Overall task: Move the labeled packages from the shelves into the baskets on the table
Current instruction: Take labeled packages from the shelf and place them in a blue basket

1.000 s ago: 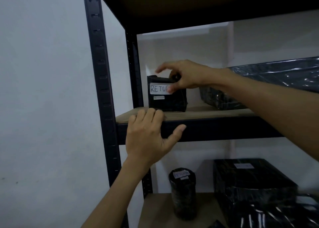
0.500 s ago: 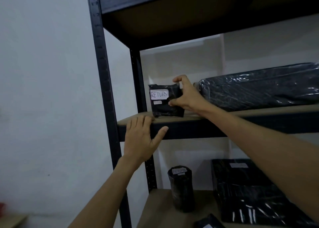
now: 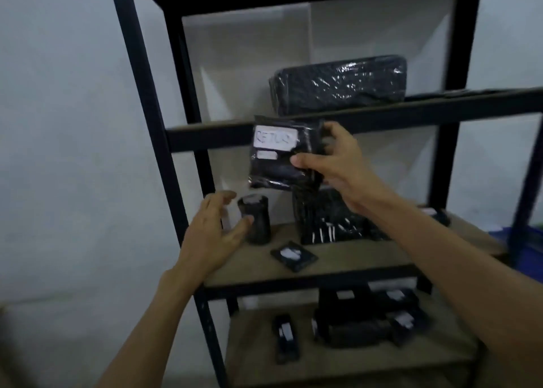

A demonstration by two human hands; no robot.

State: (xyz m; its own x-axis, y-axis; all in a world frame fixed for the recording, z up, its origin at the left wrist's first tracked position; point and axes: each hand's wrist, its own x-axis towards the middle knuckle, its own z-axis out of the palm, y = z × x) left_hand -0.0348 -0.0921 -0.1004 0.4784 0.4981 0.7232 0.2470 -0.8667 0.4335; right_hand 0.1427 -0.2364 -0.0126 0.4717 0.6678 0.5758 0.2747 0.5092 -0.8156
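One packet (image 3: 279, 158) held off the rack (image 3: 205, 136)

On the rack's upper shelf a long package (image 3: 338, 84) is laid; the labelled packet is held in the air before that shelf's edge, clamped between thumb and fingers of the right hand (image 3: 338, 164); the left hand (image 3: 211, 234) is raised below, fingers spread, nothing gripped, near a cylinder (image 3: 257, 223).

Dim indoor light, heavy motion blur throughout, glare streaks on plastic wrap (image 3: 340, 84), wide-angle bowing at edges

Single head-worn view, looking forward and slightly down, close to the black shelving unit (image 3: 164, 158), wide-angle
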